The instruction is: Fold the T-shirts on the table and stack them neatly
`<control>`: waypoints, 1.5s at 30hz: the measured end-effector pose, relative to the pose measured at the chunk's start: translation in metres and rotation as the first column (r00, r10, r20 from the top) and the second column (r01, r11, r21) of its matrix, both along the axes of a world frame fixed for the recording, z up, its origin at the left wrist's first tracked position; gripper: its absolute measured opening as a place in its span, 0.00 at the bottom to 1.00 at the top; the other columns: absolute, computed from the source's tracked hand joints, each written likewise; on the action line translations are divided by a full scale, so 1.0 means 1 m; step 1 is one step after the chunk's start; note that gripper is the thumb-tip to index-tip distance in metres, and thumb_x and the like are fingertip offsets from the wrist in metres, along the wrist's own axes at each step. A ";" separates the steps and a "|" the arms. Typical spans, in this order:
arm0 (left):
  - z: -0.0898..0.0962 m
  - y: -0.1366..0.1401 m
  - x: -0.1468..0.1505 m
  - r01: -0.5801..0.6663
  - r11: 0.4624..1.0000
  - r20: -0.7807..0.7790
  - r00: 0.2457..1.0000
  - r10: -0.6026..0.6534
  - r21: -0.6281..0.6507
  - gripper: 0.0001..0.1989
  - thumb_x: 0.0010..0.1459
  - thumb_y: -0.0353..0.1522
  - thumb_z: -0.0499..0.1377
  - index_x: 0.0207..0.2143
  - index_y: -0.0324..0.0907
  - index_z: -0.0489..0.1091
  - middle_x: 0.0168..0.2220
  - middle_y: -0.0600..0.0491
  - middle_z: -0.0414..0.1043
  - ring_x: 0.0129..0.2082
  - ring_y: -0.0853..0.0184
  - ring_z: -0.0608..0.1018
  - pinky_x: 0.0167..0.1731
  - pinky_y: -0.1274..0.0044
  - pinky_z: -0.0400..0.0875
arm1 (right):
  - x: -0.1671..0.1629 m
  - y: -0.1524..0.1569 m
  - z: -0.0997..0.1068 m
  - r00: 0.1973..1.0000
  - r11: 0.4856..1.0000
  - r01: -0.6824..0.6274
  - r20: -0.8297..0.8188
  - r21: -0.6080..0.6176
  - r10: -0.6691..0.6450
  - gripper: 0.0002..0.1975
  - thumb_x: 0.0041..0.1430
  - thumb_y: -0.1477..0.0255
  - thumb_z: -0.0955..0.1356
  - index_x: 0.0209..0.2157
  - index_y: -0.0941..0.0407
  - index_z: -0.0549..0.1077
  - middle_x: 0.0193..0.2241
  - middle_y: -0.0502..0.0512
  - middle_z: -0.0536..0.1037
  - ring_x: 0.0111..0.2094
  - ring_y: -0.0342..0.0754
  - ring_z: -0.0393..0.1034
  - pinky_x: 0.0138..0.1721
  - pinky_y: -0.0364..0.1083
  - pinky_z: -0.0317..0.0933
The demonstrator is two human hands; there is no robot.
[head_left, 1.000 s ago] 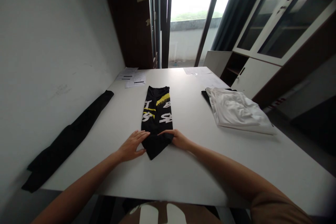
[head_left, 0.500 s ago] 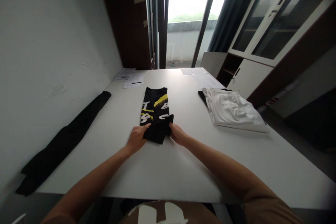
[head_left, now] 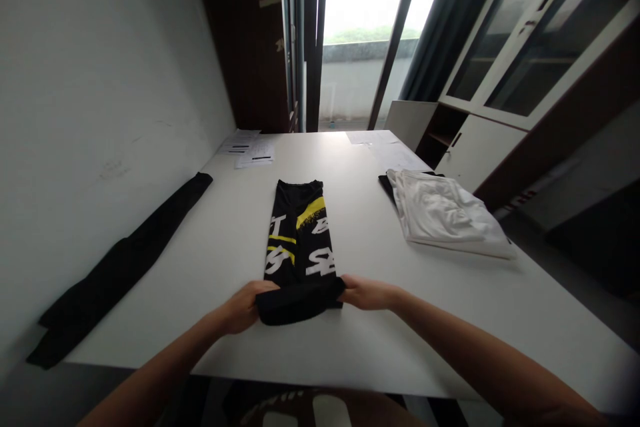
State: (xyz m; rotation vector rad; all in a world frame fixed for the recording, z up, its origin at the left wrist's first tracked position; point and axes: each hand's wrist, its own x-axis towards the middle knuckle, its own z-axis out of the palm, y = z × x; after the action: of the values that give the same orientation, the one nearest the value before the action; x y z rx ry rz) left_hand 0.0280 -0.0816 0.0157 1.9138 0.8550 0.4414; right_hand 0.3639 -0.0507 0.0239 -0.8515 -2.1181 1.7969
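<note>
Black pants with white letters and yellow stripes lie flat on the white table, their far end toward the window. The near end is turned up in a plain black fold, lifted a little off the table. At the left end of that fold, my left hand grips the cloth, its fingertips partly hidden behind it. My right hand is closed on the opposite end. The black fold stretches across between the two hands.
Another black garment lies lengthwise along the left wall. Folded white clothes are stacked at the right on something black. Paper sheets lie at the far left of the table, with more papers at the far right.
Both hands have come nearer to me and farther apart, holding the cloth. The pants now reach closer to the front edge, with more of the printed part showing.
</note>
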 end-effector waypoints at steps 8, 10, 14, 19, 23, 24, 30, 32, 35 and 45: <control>0.003 0.010 0.013 -0.292 0.751 0.287 0.794 0.535 -0.593 0.21 0.61 0.48 0.63 0.44 0.40 0.77 0.37 0.49 0.79 0.41 0.58 0.79 0.43 0.69 0.75 | -0.001 0.021 0.014 0.957 0.961 0.116 -0.230 -0.250 -0.175 0.22 0.63 0.52 0.70 0.35 0.59 0.77 0.33 0.53 0.78 0.36 0.48 0.73 0.44 0.49 0.70; 0.005 0.040 0.024 -0.302 0.639 0.286 0.705 0.649 -0.707 0.21 0.62 0.47 0.62 0.44 0.38 0.77 0.36 0.48 0.79 0.39 0.59 0.81 0.41 0.71 0.77 | -0.008 0.043 0.010 0.904 0.890 0.268 -0.223 -0.369 -0.364 0.20 0.64 0.53 0.70 0.38 0.58 0.78 0.36 0.56 0.80 0.39 0.50 0.76 0.48 0.50 0.71; 0.004 0.103 0.039 -0.173 0.460 0.255 0.641 0.724 -0.871 0.25 0.66 0.47 0.57 0.49 0.34 0.76 0.38 0.43 0.81 0.41 0.56 0.83 0.42 0.70 0.79 | -0.024 0.091 -0.001 0.770 0.744 0.474 -0.187 -0.471 -0.610 0.17 0.68 0.58 0.68 0.41 0.59 0.78 0.37 0.59 0.82 0.39 0.49 0.78 0.46 0.47 0.73; -0.006 0.165 0.043 -0.241 0.433 0.236 0.569 0.788 -0.868 0.25 0.66 0.47 0.57 0.50 0.34 0.75 0.38 0.42 0.82 0.39 0.55 0.84 0.40 0.69 0.81 | -0.042 0.143 -0.017 0.660 0.661 0.615 -0.177 -0.430 -0.730 0.13 0.67 0.62 0.69 0.37 0.59 0.78 0.33 0.58 0.82 0.32 0.48 0.77 0.36 0.45 0.73; -0.014 0.203 0.050 -0.435 0.519 0.215 0.577 0.788 -0.736 0.25 0.69 0.46 0.52 0.48 0.33 0.75 0.36 0.40 0.81 0.37 0.55 0.84 0.39 0.67 0.81 | -0.051 0.182 -0.023 0.637 0.647 0.732 -0.119 -0.213 -0.761 0.14 0.68 0.62 0.66 0.39 0.59 0.78 0.35 0.58 0.83 0.37 0.51 0.78 0.39 0.46 0.71; -0.016 0.211 0.053 -0.496 0.544 0.207 0.581 0.787 -0.677 0.25 0.70 0.45 0.52 0.48 0.33 0.75 0.36 0.40 0.81 0.38 0.55 0.84 0.40 0.67 0.81 | -0.053 0.191 -0.023 0.628 0.633 0.769 -0.077 -0.089 -0.774 0.15 0.68 0.62 0.66 0.40 0.59 0.78 0.36 0.58 0.83 0.39 0.52 0.77 0.40 0.46 0.70; -0.029 0.236 0.060 -0.735 0.562 0.205 0.525 0.826 -0.379 0.22 0.67 0.42 0.57 0.58 0.38 0.69 0.48 0.43 0.80 0.47 0.59 0.82 0.51 0.67 0.75 | -0.053 0.216 -0.030 0.493 0.507 0.602 0.212 0.617 -0.844 0.17 0.70 0.62 0.62 0.43 0.55 0.80 0.44 0.62 0.81 0.48 0.56 0.74 0.48 0.49 0.62; -0.031 0.234 0.057 -0.795 0.553 0.202 0.515 0.833 -0.251 0.24 0.67 0.40 0.58 0.61 0.40 0.66 0.54 0.43 0.76 0.54 0.58 0.78 0.57 0.66 0.70 | -0.052 0.209 -0.035 0.435 0.457 0.558 0.225 0.693 -0.872 0.18 0.71 0.62 0.61 0.48 0.55 0.78 0.46 0.63 0.80 0.50 0.57 0.72 0.50 0.51 0.61; -0.034 0.221 0.051 -0.838 0.540 0.200 0.518 0.832 -0.074 0.25 0.66 0.35 0.57 0.64 0.41 0.64 0.64 0.42 0.66 0.64 0.56 0.68 0.66 0.64 0.59 | -0.054 0.193 -0.038 0.428 0.357 0.502 0.132 0.788 -0.894 0.21 0.71 0.62 0.61 0.59 0.56 0.71 0.53 0.65 0.75 0.56 0.59 0.66 0.56 0.54 0.55; -0.073 0.194 0.056 -0.165 0.797 -0.418 0.779 0.467 0.581 0.31 0.69 0.47 0.53 0.71 0.51 0.57 0.74 0.49 0.47 0.73 0.49 0.48 0.68 0.49 0.39 | -0.075 0.173 -0.064 0.677 0.575 0.186 0.320 0.796 -0.662 0.31 0.71 0.54 0.60 0.70 0.51 0.59 0.73 0.61 0.50 0.73 0.58 0.38 0.69 0.60 0.32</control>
State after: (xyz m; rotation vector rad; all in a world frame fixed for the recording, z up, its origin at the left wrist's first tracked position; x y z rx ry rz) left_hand 0.0843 0.1121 -0.0570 2.4539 1.6058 0.3530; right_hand 0.2888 0.1220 -0.0403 -1.6511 -2.3087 0.3250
